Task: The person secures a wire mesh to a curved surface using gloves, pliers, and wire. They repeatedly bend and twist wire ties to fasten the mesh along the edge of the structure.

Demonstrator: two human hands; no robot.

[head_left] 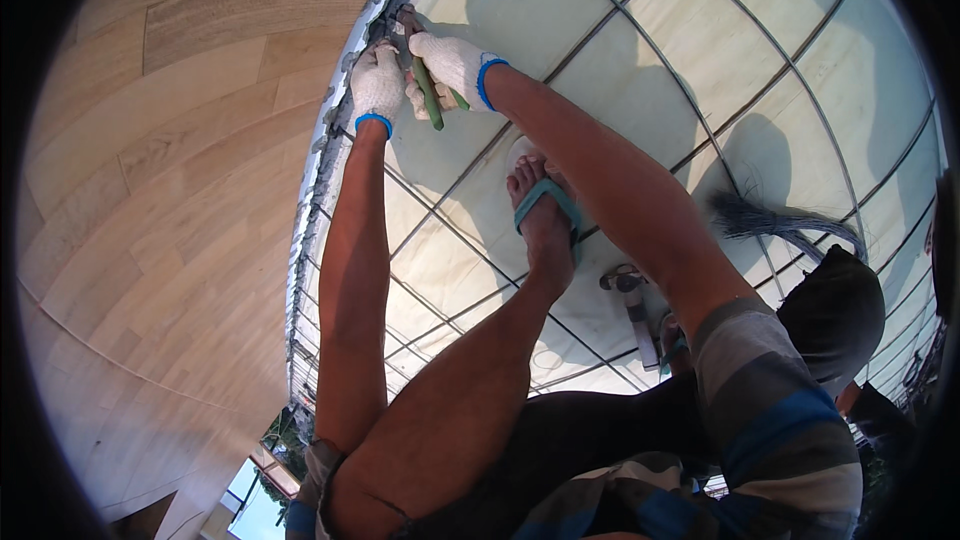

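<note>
My right hand (450,70), in a white knit glove with a blue cuff, is closed around green-handled pincers (425,80), whose metal head points into the seam at the top of the mesh. Just left of it, my gloved left hand (377,83) has its fingers curled at the ragged grey edge (345,70); what they hold, if anything, is too small to make out. Both hands are over a grid of steel bars (610,10) on a pale sheet (540,10). My sandaled foot (545,200) rests on that grid below my hands.
A wooden panel surface (180,140) runs along the left. A hammer (637,315) lies beside my foot. At right are a bundle of thin wire (760,220) and a dark cloth-covered shape (830,310), with some skin below it, possibly another person.
</note>
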